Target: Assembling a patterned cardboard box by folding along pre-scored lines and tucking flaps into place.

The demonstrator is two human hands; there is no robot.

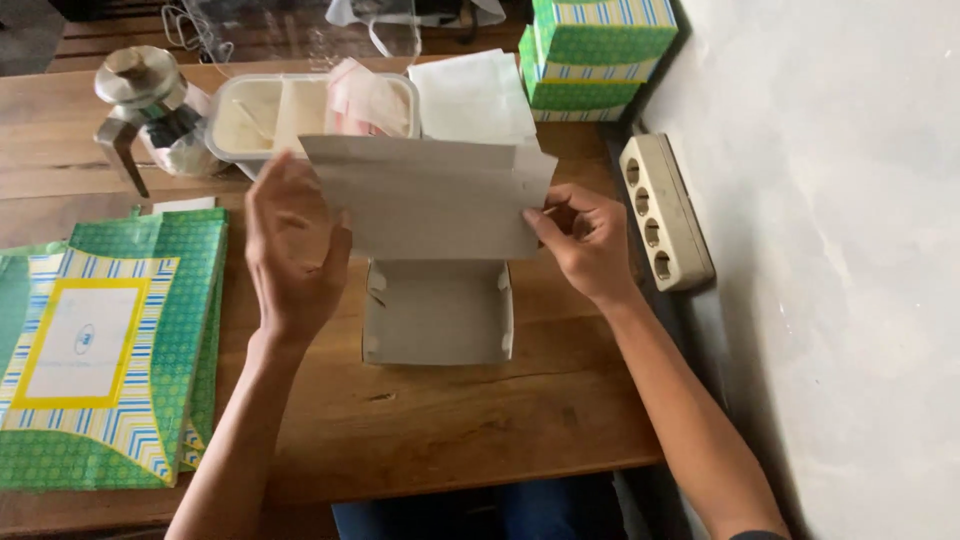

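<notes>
Your grey card box (437,312) sits mid-worktop (420,430), base down, open side up, w/ its lid flap (430,198) standing up at the far edge. Near edge of the worktop runs just below your forearms; bare wood between box and that edge, so room to pull back twd you. Left of the box: narrow strip of free wood, then a stack of flat green patterned cartons (105,350) reaching nearly to the near edge. Right of the box: short strip of wood, then the worktop's right edge, w/ a beige power strip (665,210) lying along it against the grey wall (830,250). Tight on that side. Far side is crowded: plastic tray (270,112) w/ compartments just behind the flap, white paper sheets (470,95) beside it, glass pot w/ metal lid (145,100) at far left, stacked green boxes (590,55) at far right corner.

Your left hand (292,250) is raised, back twd the camera, fingers spread & curled onto the flap's left edge, wrist bent up. Your right hand (585,240) pinches the flap's right edge betw thumb & fingers, knuckles up, forearm coming in diagonally from lower right. Both hands are closed onto the flap, holding it upright above the box base.
</notes>
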